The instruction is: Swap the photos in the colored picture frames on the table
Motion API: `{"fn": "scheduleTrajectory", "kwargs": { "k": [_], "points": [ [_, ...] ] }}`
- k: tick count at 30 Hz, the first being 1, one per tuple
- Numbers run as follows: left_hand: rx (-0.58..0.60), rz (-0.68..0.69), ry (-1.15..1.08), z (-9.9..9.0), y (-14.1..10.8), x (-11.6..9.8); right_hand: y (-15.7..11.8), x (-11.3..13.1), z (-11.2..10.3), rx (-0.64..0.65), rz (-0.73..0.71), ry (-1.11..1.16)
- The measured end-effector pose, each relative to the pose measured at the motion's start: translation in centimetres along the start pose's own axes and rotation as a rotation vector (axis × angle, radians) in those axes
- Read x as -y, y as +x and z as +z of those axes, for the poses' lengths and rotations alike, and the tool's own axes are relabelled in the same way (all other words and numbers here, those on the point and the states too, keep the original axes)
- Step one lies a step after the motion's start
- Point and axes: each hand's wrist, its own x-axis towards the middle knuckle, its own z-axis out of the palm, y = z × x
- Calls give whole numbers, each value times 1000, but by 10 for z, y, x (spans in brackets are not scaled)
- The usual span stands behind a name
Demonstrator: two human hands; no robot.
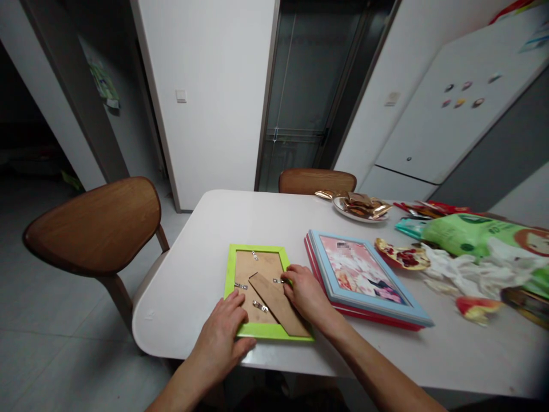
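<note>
A lime-green picture frame (232,269) lies back side up on the table, showing its brown backing board (245,264) and several small metal clips. A brown stand leg (274,300) slants across the board. My left hand (221,326) grips the near left corner, its fingertips by the left clip (241,285) and its thumb along the near edge. On the right rim, the closed fingers of my right hand (303,289) press at the right clip (278,281) and hold the frame's side. The fingertips partly cover that clip.
Right of my hand is a stack of frames, a light-blue one (319,252) above red ones (309,257). Beyond are a plate (358,216) of wrapped snacks, a cut pomegranate (403,256), crumpled tissues (450,269) and a green package (467,234). A wooden chair (96,229) stands left.
</note>
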Motion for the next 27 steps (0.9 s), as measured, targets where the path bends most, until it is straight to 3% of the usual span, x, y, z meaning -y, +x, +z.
{"fn": "scheduleTrajectory", "kwargs": {
  "k": [9, 12, 16, 20, 27],
  "points": [
    [-49, 39, -49, 6, -3, 6, 6, 8, -1, -10, 69, -77],
    [-55, 34, -59, 6, -4, 5, 7, 27, 1, -15, -12, 29],
    [-81, 48, -72, 5, -3, 3, 15, 59, 12, 87, -151, 140],
    [-108, 67, -84, 5, -4, 3, 26, 76, 22, 88, -122, 83],
    [-118, 58, -93, 7, -5, 4, 36, 65, 32, 31, -89, 86]
  ]
}}
